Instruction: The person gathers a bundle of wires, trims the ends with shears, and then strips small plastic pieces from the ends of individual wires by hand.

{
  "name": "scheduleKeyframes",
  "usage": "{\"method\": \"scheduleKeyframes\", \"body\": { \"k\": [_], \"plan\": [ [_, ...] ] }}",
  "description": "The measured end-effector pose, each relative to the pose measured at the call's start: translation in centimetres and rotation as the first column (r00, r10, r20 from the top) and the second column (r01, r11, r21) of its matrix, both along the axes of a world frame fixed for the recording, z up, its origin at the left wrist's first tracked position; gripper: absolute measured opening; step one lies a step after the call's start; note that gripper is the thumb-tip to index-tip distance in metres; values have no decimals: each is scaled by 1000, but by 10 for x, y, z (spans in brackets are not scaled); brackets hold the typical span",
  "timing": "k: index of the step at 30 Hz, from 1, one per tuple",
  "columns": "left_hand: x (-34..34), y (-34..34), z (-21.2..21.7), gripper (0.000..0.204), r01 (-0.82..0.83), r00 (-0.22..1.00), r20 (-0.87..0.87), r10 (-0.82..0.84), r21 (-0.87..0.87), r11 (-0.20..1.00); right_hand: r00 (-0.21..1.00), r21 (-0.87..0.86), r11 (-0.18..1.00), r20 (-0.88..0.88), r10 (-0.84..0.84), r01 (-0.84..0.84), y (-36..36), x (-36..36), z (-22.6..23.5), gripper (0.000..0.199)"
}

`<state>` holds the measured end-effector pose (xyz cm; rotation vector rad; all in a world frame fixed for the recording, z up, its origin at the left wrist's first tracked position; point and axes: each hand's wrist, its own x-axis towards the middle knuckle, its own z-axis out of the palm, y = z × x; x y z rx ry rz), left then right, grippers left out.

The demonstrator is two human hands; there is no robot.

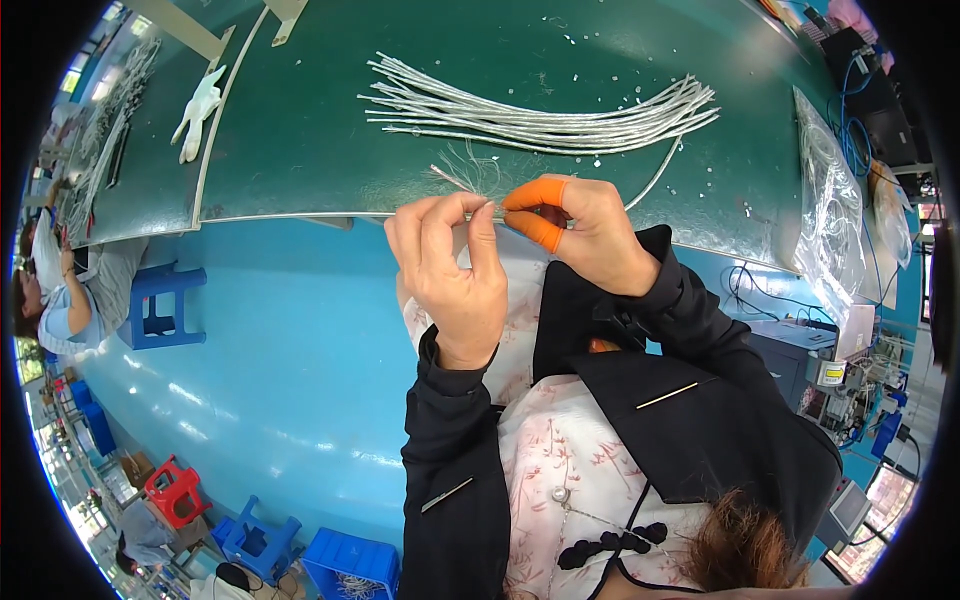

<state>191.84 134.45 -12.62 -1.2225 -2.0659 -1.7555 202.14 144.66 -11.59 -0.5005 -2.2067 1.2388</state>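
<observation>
My left hand (pixel 450 265) and my right hand (pixel 597 232) meet fingertip to fingertip at the near edge of the green table. Both are pinched closed on a silver cable, whose frayed end (pixel 468 178) fans out in fine loose wires just beyond my left fingers. Orange finger cots (pixel 537 212) cover the thumb and index finger of my right hand. Past my hands lies a bundle of silver cables (pixel 530 122), slightly curved. One single cable (pixel 657 172) drops from its right end toward my right hand, which hides where it goes.
Small white scraps (pixel 640 97) dot the green tabletop (pixel 300 120). A white glove (pixel 199 112) lies at the far left, clear plastic bags (pixel 825 200) at the right edge. Blue stools (pixel 165 305), a red stool (pixel 177 492) and a blue crate (pixel 350 562) stand on the floor. Other people sit at left.
</observation>
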Motion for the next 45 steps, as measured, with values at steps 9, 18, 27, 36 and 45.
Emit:
{"method": "scheduleKeyframes", "body": {
  "k": [9,18,27,36,45],
  "plan": [
    [0,-1,-1,14,52,993,101,-59,75,996,998,-197,980,55,13,-2,2,2,0,14],
    [-2,-4,-2,21,-121,944,-304,129,45,992,1000,34,999,7,-18,18,-1,0,1,15],
    [-4,-2,-3,23,-150,907,-392,155,45,988,997,248,967,-76,-33,51,-1,-2,-1,18],
    [-6,0,-3,22,-158,889,-431,151,20,987,996,419,906,-86,-33,66,1,1,-4,20],
    [-3,0,-3,21,-23,958,-286,36,48,999,994,-339,935,0,113,-106,6,9,7,15]
  ]
}}
